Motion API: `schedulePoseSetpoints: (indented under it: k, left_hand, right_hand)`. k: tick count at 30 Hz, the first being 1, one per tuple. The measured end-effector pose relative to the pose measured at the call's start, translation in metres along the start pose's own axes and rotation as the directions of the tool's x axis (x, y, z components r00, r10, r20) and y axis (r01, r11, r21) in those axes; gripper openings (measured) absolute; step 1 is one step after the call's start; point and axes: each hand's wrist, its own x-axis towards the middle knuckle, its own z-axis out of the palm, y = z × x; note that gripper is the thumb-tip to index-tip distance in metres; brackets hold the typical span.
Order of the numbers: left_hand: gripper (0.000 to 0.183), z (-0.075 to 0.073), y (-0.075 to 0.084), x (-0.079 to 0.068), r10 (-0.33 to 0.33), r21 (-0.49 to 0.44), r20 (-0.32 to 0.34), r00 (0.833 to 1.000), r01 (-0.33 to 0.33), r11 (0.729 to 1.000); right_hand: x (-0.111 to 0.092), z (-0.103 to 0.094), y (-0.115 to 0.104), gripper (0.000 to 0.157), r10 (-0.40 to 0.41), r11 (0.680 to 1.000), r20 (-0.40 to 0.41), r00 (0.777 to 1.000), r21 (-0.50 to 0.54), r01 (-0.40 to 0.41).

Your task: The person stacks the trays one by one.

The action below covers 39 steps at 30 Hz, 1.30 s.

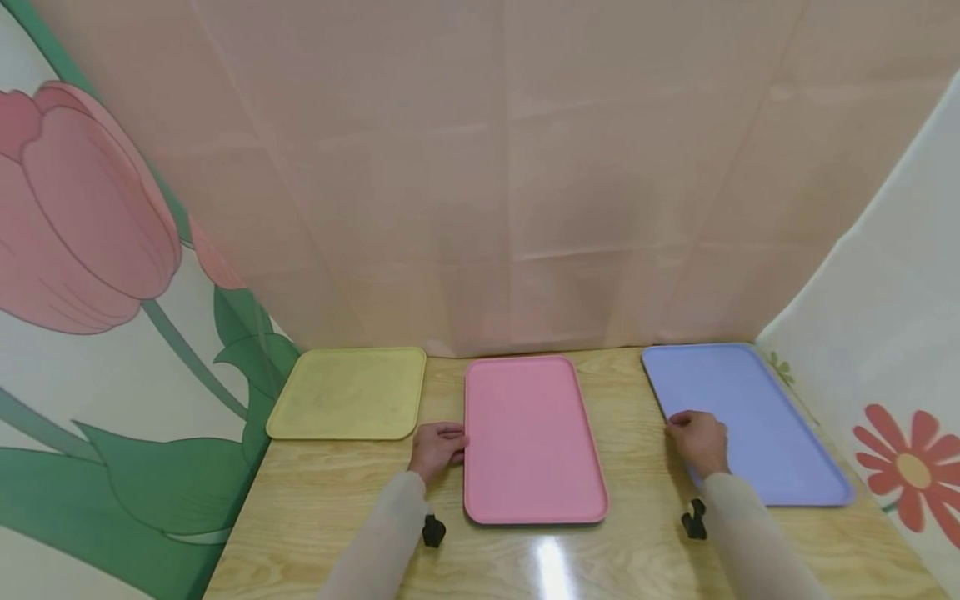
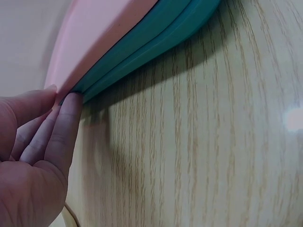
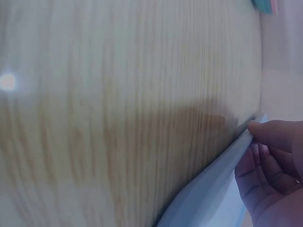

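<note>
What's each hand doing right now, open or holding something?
Left hand: closed, pinching the pink tray at its left edge.
Right hand: closed, pinching the blue tray at its left edge.

The left hand (image 2: 35, 175) pinches the edge of the pink tray (image 2: 94, 35) — thumb (image 2: 35, 105) against the pink, fingertip (image 2: 72, 100) at the teal layers (image 2: 137, 47) directly beneath; wood-grained tabletop (image 2: 189, 142) lies below.

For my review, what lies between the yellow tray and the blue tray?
The head view shows the pink tray between them, with the left hand gripping its left edge; the left wrist view shows teal edges beneath it.
</note>
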Motion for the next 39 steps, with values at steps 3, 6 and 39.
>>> schedulePoseSetpoints:
  k: [3, 6, 39]
  left_hand:
    - [0.028, 0.0, 0.0, -0.001, 0.009, 0.006, -0.006, 1.0, -0.009, 1.0]
    - [0.028, 0.0, 0.0, -0.002, 0.016, 0.008, -0.006, 1.0, -0.016, 1.0]
    - [0.025, 0.002, 0.003, -0.002, -0.013, 0.027, -0.032, 0.999, 0.014, 1.0]
  right_hand:
    - [-0.003, 0.004, -0.004, 0.021, -0.015, 1.0, 0.0, 1.0, 0.003, 0.015]
    - [-0.006, 0.008, -0.006, 0.02, -0.025, 1.0, 0.0, 1.0, 0.009, 0.025]
    - [-0.031, 0.042, -0.048, 0.013, -0.059, 0.997, 0.01, 0.998, 0.054, 0.059]
